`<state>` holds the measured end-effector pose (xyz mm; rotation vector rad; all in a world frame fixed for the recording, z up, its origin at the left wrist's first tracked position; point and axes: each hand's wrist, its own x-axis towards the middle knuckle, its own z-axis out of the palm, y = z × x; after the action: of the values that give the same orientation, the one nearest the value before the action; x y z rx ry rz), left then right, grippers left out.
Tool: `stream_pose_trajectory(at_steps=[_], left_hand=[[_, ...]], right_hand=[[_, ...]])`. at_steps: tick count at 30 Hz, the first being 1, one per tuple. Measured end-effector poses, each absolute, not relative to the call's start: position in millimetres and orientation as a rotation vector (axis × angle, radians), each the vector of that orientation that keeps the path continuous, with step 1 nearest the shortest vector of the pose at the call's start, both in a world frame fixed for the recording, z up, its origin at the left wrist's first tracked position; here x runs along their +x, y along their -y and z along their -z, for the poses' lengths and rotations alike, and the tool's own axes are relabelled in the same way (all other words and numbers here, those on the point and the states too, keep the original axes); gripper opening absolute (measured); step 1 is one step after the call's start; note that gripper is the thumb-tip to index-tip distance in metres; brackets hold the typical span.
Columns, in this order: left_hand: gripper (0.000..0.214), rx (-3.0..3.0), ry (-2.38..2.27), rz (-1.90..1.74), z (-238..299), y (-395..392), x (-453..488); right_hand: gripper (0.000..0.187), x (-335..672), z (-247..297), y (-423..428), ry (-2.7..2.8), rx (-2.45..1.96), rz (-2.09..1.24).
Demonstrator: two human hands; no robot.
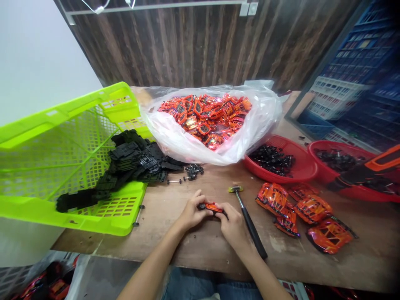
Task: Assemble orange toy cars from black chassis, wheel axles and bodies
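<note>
Between both hands, just above the wooden table, is an orange and black toy car (211, 207) seen from its side. My left hand (194, 211) pinches one end near a wheel. The other end is gripped by my right hand (231, 223), whose fingers partly cover it. A small hammer (250, 225) with a black handle and yellowish head lies right beside my right hand. Farther right are several orange toy car bodies (312, 208) in a loose group. Short wheel axles (193, 171) lie beyond my hands.
At left a tipped green crate (131, 208) holds black car chassis (131, 156). A white plastic bag (265, 112) full of orange bodies stands behind. Two red bowls (308, 164) of black wheel parts sit at right, with an orange-black power tool (368, 166) over one.
</note>
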<state>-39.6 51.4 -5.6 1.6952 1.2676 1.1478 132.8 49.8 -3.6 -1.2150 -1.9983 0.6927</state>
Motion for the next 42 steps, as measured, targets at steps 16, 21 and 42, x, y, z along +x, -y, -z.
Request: stream_pose_trajectory(at_steps=[16,21,42], left_hand=[[0.032,0.904,-1.53,-0.983,-12,-69,-42],[0.043,1.319,-1.743,-1.063,-16,-51,-48],[0.017,1.065,-1.375,-1.3,7,-64,-34]], right_hand=[[0.025,139,-16,-60,2.368,-1.002,-0.403],[0.023,140,1,-66,2.281,-1.117,-0.499],[0.01,127,8,-68,2.127,-1.206,-0.565]])
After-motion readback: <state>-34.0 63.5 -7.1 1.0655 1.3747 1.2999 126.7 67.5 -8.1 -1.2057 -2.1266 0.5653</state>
